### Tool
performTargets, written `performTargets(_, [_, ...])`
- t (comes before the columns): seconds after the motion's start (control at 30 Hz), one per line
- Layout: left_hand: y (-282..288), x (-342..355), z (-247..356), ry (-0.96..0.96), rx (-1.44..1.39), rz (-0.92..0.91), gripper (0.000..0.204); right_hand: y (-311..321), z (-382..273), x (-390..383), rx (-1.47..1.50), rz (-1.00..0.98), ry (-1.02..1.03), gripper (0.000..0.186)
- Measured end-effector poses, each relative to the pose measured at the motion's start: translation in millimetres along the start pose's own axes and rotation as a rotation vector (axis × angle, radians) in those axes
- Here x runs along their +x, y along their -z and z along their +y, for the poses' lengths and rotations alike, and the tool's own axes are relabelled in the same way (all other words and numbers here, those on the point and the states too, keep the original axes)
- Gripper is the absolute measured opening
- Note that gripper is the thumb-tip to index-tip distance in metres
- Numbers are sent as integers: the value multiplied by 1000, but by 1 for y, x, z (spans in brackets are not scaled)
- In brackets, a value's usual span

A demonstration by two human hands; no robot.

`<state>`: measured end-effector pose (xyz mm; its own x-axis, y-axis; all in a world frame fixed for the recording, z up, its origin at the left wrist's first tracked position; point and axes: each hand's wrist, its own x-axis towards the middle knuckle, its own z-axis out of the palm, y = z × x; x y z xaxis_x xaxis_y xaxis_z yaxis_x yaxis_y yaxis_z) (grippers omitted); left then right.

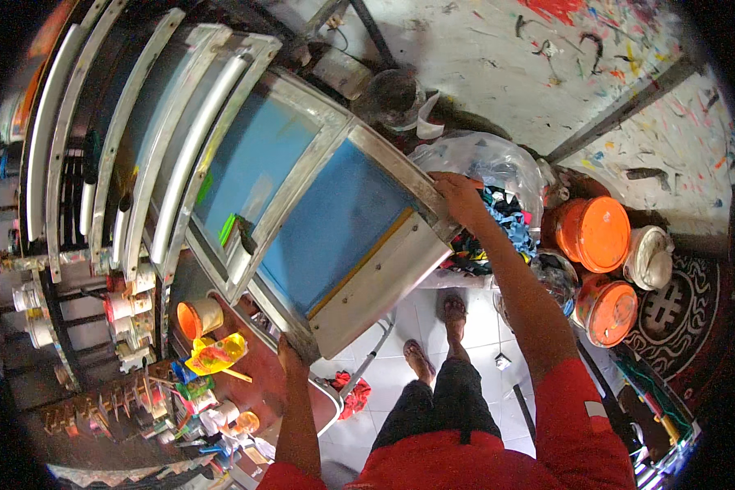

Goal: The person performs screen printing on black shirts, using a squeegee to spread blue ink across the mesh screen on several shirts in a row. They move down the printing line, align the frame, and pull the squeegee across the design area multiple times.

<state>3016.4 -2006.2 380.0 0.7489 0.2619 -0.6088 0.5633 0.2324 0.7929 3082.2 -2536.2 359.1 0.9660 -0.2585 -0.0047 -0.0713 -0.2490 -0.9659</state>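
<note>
Both my hands hold a screen-printing frame (388, 155) with pale metal bars and blue mesh, tilted in front of me. My left hand (292, 358) is closed around its lower-left corner. At the lower-right corner, my right hand (457, 196) grips the frame's side bar; the undersides of its fingers are hidden. A whitish strip with screws (380, 282) runs across the frame's near end. Beyond it lies another framed screen (261, 155) with lighter blue mesh; whether the two touch, I cannot tell. A squeegee-like tool (238, 245) with bright green on it sits by the held frame's left side.
More framed screens (196, 139) stand in a row at the left. Below them are a reddish-brown table (257, 376), paint tubs (200, 318) and a yellow container (218, 353). To the right stand a plastic bag of cloth scraps (510, 175) and orange-lidded buckets (600, 233). A red cloth (354, 396) lies below.
</note>
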Motion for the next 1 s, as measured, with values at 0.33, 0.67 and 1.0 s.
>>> performTargets(0.33, [19,16,34,-42,33,119,41,0,-55,13,267,-181,-205,36])
performTargets(0.67, [23,60,63,-71,-187,-102,36,-42,-18,68,283,-99,-213,37])
performTargets(1.0, [15,73,61,-122,-299,-188,39,-36,-26,105,300,-225,-283,40])
